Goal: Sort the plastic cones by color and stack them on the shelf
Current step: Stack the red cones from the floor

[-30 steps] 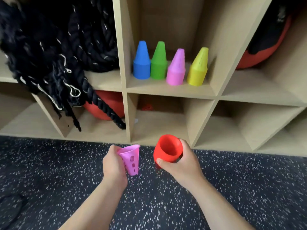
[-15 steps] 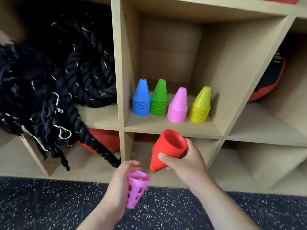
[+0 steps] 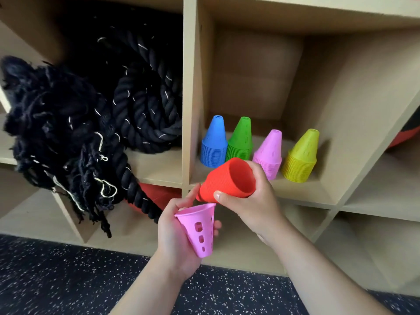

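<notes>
Head view showed a left hand (image 3: 175, 237) with its fingers curled round one pink cone (image 3: 200, 230). That cone was smooth plastic with little holes down its side. Its wide mouth faced up and its thin end pointed down.

A right hand (image 3: 252, 201) gripped a red stack (image 3: 220, 180) of cones, thumb on the near side and fingers wrapped round the back. Many thin rims made the red stack look bumpy. It lay tipped on its side, with its round open mouth facing up and its thin end just above the pink cone's rim.

Both hands were in front of a light wooden shelf (image 3: 189, 87) made of square boxes. In the middle box, four stacks stood upright in a row: a blue stack (image 3: 214, 144), a green stack (image 3: 241, 139), a pink stack (image 3: 269, 153) and a yellow stack (image 3: 301, 155). Each had a pointy top and a ridged bottom.

A thick, twisted black rope (image 3: 136, 98) with fuzzy, frayed ends filled the box to the left. Below lay a dark floor (image 3: 68, 280) with white speckles.
</notes>
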